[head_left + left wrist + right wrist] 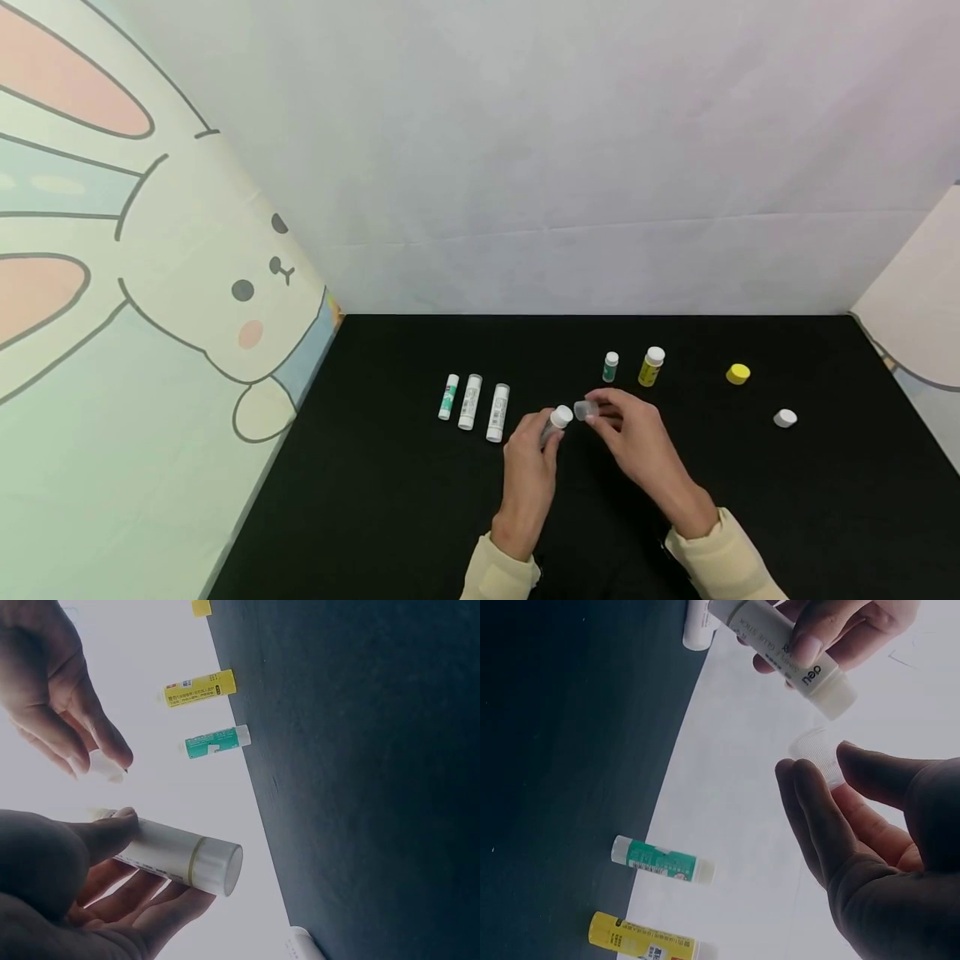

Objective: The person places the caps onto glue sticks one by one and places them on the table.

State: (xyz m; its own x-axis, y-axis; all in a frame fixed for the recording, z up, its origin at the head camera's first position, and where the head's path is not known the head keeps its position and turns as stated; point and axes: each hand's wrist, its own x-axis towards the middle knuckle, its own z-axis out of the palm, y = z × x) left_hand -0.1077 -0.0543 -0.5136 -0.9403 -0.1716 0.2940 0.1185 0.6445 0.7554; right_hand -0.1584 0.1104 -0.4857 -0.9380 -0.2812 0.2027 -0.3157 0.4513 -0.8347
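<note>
My left hand (528,473) grips a white glue stick (174,851) around its barrel, with its white top tilted toward the right hand. "deli" and "glue stick" are printed on the barrel in the right wrist view. Between the thumb and fingertips of my right hand (639,437) is a translucent ribbed cap (821,756). The cap is beside the top of the stick, a small gap apart. Beyond the right hand stand a green glue stick (611,367) and a yellow glue stick (650,368), both with white tops showing.
Left of the hands, two white glue sticks (469,402) and a smaller green-and-white one (447,397) form a row. A yellow cap (738,374) and a white cap (785,418) lie to the right on the black table (360,517). Pale cloth (570,150) hangs behind.
</note>
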